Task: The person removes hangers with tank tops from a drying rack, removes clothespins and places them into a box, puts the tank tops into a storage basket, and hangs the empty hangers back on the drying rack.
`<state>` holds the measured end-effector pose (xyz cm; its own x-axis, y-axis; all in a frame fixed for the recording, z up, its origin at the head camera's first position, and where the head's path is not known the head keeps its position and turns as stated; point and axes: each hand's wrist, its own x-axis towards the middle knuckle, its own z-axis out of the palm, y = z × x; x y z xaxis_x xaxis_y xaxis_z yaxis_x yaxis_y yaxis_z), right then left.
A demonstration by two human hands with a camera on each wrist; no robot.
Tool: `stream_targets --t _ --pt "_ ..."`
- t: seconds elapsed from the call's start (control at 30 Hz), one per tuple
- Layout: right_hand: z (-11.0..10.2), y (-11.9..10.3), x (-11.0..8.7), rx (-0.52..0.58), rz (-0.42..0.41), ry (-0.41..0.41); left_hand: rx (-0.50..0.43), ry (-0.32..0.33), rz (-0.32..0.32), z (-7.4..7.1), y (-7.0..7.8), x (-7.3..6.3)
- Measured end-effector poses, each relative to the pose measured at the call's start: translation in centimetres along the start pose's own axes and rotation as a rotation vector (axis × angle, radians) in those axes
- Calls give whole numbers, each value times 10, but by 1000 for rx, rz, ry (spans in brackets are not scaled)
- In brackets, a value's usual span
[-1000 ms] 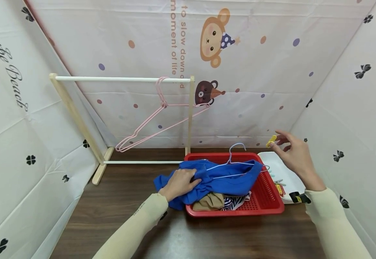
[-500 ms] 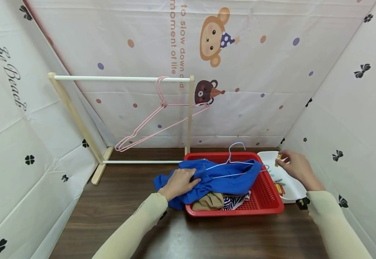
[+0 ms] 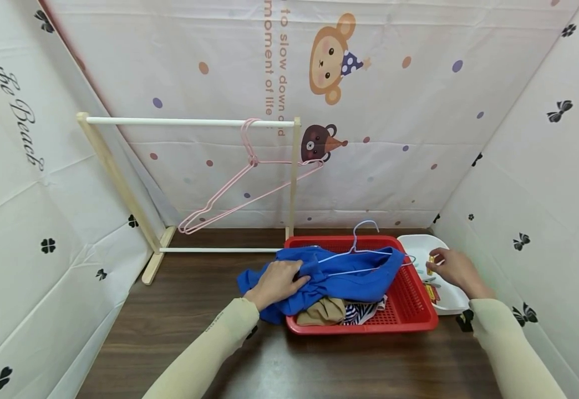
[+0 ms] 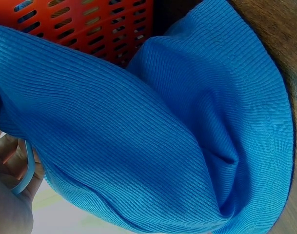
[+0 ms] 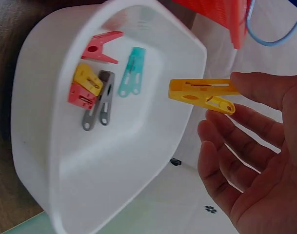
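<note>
A blue ribbed garment [image 3: 351, 284] lies across the red basket [image 3: 361, 329], partly over its left side. My left hand [image 3: 275, 284] grips the garment's left part; in the left wrist view, a light blue hanger [image 4: 27, 168] curves past the curled fingers. That hanger's hook stands up behind the cloth in the head view. Over the white tub [image 5: 114, 165], my right hand [image 5: 258, 146] pinches a yellow clothespin [image 5: 199, 91] between thumb and fingertips. Inside the tub lie red, yellow, grey and teal clothespins [image 5: 133, 73].
Two pink hangers [image 3: 219, 194] hang from the white bar of a wooden rack [image 3: 189, 121] at the back left. A tan cloth [image 3: 321, 312] and a striped cloth [image 3: 361, 311] lie in the basket. Printed sheets surround the brown table [image 3: 179, 310].
My right hand has moved down over the white tub with the yellow clothespin. The left hand and the blue garment stay in place.
</note>
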<state>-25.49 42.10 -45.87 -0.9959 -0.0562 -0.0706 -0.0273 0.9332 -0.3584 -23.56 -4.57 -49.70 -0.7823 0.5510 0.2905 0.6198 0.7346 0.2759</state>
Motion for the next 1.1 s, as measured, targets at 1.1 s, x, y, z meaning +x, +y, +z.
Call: stream_targets --t 1.1 --pt "-33 -80 -26 -21 -274 242 -48 20 6 1 -1 -1"
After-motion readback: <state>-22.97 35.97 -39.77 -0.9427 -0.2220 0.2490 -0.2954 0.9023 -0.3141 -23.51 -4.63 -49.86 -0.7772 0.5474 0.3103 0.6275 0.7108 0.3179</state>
